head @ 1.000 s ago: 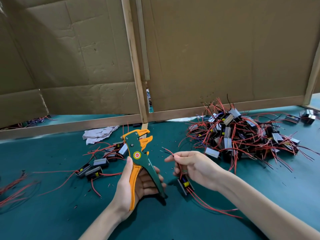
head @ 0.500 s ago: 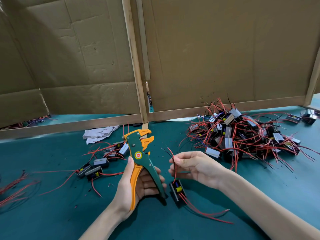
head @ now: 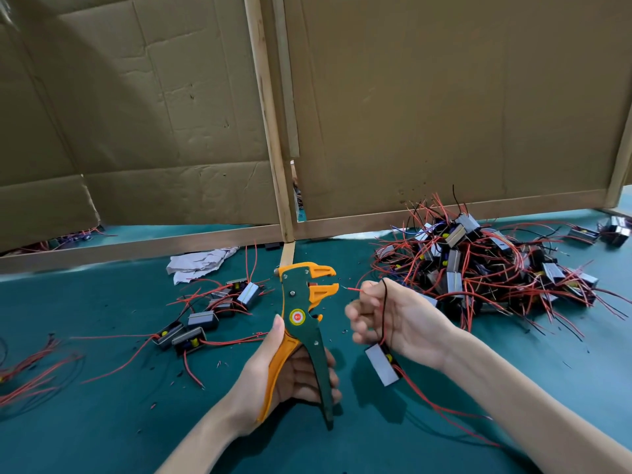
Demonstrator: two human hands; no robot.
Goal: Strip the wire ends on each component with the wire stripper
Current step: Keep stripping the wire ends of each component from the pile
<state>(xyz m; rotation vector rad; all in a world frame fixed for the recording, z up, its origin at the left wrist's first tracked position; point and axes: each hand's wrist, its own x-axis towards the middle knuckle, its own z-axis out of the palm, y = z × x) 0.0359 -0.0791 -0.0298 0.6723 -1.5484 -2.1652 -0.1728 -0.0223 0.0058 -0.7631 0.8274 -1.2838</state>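
Observation:
My left hand [head: 284, 374] grips the handles of the green and orange wire stripper [head: 304, 319], held upright with its jaws open and facing right. My right hand [head: 393, 316] pinches a red wire [head: 352, 288] whose tip points at the jaws, just right of them. A black wire loops over that hand. The wires' component [head: 382, 365], a small grey and black block, hangs below the hand just above the green table [head: 102, 422].
A big pile of components with red and black wires [head: 478, 268] lies at the right. A smaller group of components [head: 205, 316] lies left of the stripper. Loose red wires [head: 30, 374] lie at the far left. Crumpled paper [head: 198, 263] and cardboard walls [head: 410, 97] stand behind.
My right hand has turned and lifted, bringing the red wire end up to the stripper's jaws. The component has swung up off the table under that hand. The stripper has barely moved.

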